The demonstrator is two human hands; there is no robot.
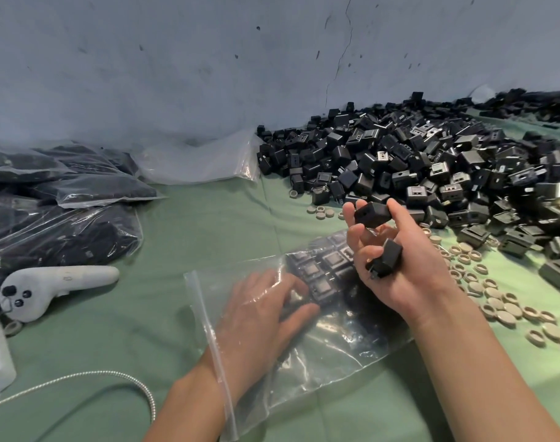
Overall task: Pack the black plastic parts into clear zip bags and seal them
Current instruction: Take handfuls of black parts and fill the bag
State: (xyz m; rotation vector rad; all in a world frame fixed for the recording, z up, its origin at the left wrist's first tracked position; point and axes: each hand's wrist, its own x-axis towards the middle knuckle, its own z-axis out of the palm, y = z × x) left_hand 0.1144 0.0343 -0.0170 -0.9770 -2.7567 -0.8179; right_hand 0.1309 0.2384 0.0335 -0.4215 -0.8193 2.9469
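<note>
A green-covered worktop [208, 224] is seen against a cracked grey wall [208, 74], with a heap of black parts [415, 161] piled at the right. Two parts [372, 213] are gripped in the right hand [409, 275]. The left hand [259, 311] is laid flat, fingers relaxed, inside one open clear bag [320, 346] on parts already packed.

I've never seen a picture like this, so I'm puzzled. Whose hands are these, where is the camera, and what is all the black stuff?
These are a person's two bare hands, no machine. The camera sits on their head, looking down. The left hand reaches inside a clear zip bag, touching black parts already there. The right hand holds two more parts above it. On the green cloth lie a big pile of parts, beige rings, filled bags and a grey controller.
</note>
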